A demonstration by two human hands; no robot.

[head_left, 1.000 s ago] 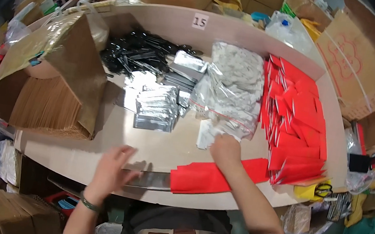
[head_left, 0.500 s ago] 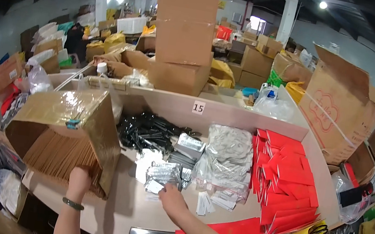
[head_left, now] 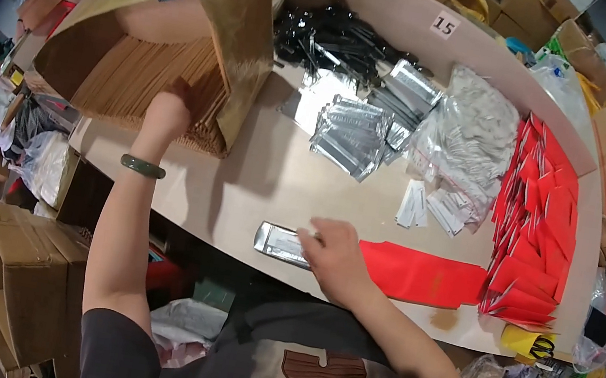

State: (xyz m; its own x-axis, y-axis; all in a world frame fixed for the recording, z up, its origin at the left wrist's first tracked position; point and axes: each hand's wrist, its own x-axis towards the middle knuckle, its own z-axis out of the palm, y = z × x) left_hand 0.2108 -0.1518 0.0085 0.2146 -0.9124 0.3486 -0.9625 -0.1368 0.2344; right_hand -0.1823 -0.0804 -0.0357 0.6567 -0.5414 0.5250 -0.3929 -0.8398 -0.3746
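Observation:
My left hand (head_left: 169, 115), with a dark green bangle on its wrist, reaches into a tipped cardboard box (head_left: 235, 29). Its fingers are mostly hidden against a tight row of brown paper pieces (head_left: 124, 83). Near the table's front edge, my right hand (head_left: 337, 260) hovers with loosely bent, parted fingers, holding nothing I can see. Just left of those fingers, a silver packet (head_left: 284, 244) lies on a shiny metal strip (head_left: 260, 238). To the right of the hand, a flat red sleeve (head_left: 425, 276) covers the strip's other side.
Behind lie silver packets (head_left: 348, 136), black utensils (head_left: 337, 34), a clear bag of white packets (head_left: 478, 122) and small white slips (head_left: 414, 205). Red sleeves (head_left: 538, 220) are heaped at right. A raised board (head_left: 398, 1) edges the table's back. Open cartons (head_left: 26, 263) stand lower left.
My view has tilted down. My right hand has come from the silver packets to the metal strip, where a packet now lies. My left hand stays at the brown paper pieces.

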